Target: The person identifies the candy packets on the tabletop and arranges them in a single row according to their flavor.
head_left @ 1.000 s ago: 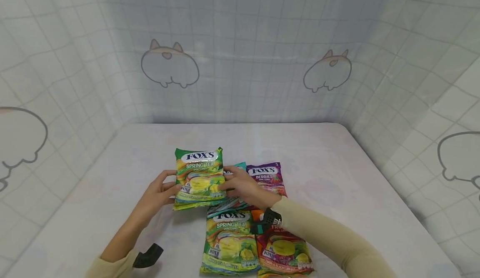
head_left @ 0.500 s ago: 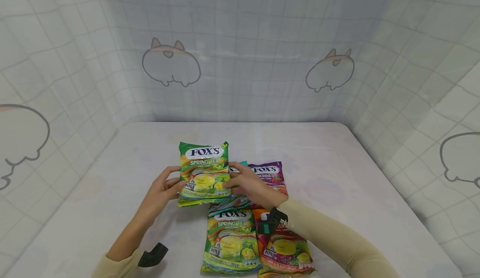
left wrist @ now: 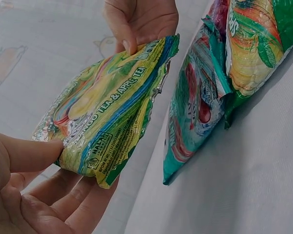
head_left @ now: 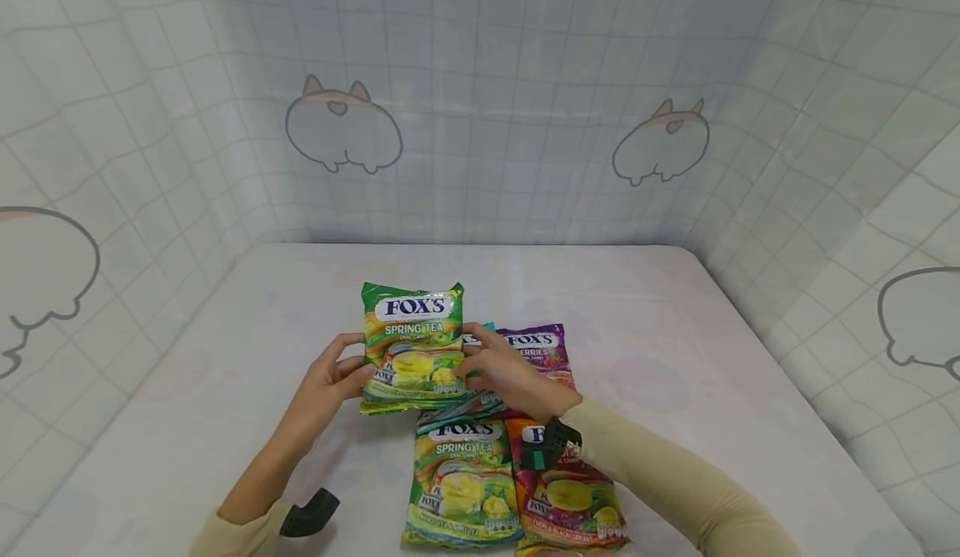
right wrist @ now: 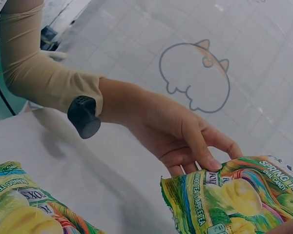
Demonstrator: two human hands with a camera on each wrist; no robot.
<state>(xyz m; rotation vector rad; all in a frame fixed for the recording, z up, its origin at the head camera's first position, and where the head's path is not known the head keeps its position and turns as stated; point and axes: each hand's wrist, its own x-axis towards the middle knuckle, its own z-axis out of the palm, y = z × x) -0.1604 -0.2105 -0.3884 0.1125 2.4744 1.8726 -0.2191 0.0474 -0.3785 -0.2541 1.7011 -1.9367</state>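
Both hands hold a green and yellow Fox's Spring Tea candy bag point(head_left: 414, 348) above the table, its printed front turned toward the head camera. My left hand point(head_left: 327, 386) grips its left edge, thumb on the front and fingers behind, as the left wrist view shows of the bag point(left wrist: 107, 107). At the right edge, my right hand point(head_left: 506, 373) pinches it the same way. Beneath and beside it lie a teal candy bag point(left wrist: 198, 105), partly hidden, and a purple Berries bag point(head_left: 551, 357). Nearer lie a second Spring Tea bag point(head_left: 462, 486) and an orange-red Fruits bag point(head_left: 570, 503), partly covered by the right wrist's camera.
The bags lie on a pale table point(head_left: 645, 323) with a straight far edge. White grid-patterned curtains point(head_left: 510, 123) with animal drawings enclose the back and sides. A black wrist camera point(head_left: 309, 514) sits on the left sleeve.
Both hands have carried the held Spring Tea bag a little to the right and upward, mostly in the first half second. The bags on the table stay put.
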